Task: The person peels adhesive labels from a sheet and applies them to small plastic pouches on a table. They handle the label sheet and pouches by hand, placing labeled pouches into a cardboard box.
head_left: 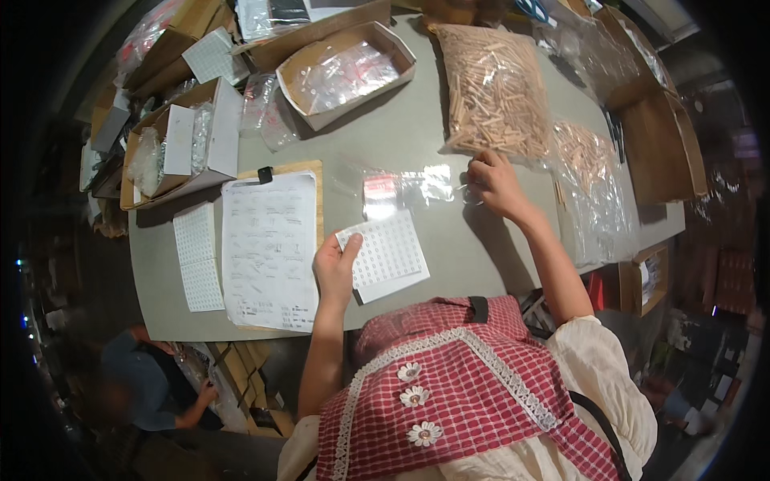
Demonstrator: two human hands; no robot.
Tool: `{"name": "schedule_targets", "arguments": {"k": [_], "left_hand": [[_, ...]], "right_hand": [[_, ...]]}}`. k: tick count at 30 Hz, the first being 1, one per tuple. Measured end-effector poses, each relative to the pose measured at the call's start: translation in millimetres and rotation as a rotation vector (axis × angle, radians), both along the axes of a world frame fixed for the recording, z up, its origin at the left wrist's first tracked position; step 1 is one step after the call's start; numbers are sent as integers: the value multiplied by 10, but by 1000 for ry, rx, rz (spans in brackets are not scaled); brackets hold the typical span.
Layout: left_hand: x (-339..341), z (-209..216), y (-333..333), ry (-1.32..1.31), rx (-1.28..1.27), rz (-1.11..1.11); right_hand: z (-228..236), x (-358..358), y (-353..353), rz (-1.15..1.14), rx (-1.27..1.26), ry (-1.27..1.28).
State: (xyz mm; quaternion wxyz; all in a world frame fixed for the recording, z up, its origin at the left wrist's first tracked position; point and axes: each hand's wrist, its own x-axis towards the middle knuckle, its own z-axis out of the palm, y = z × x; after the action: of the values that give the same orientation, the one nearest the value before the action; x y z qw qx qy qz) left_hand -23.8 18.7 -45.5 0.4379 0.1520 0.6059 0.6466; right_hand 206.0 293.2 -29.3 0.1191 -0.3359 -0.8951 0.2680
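Note:
My left hand [337, 260] is closed on a white sheet of small printed labels [389, 250], thumb on top and fingers underneath. A second white sheet edge shows below it. Just beyond the labels, a clear plastic bag [409, 188] with a red-and-white patch lies flat on the table. My right hand [493, 183] is at the bag's right end, its fingers curled together; what they pinch, if anything, is hidden. Right beyond that hand sits a large clear bag of wooden pegs [497, 92].
A clipboard with a printed sheet [270, 248] lies left, beside more label sheets [199, 260]. Boxes stand at the back left, including a carton of clear bags [346, 76]. An open bag of wooden pieces [589, 176] and a brown carton [658, 148] are right. Another person [152, 381] works at lower left.

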Motion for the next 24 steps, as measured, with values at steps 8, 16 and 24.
{"name": "schedule_targets", "arguments": {"k": [8, 16, 24], "left_hand": [[2, 4, 9, 8, 48, 20], [3, -54, -38, 92, 14, 30], [-72, 152, -5, -82, 65, -107]], "right_hand": [[527, -1495, 678, -123, -763, 567], [571, -1387, -188, 307, -446, 182], [507, -724, -869, 210, -716, 22]]}}
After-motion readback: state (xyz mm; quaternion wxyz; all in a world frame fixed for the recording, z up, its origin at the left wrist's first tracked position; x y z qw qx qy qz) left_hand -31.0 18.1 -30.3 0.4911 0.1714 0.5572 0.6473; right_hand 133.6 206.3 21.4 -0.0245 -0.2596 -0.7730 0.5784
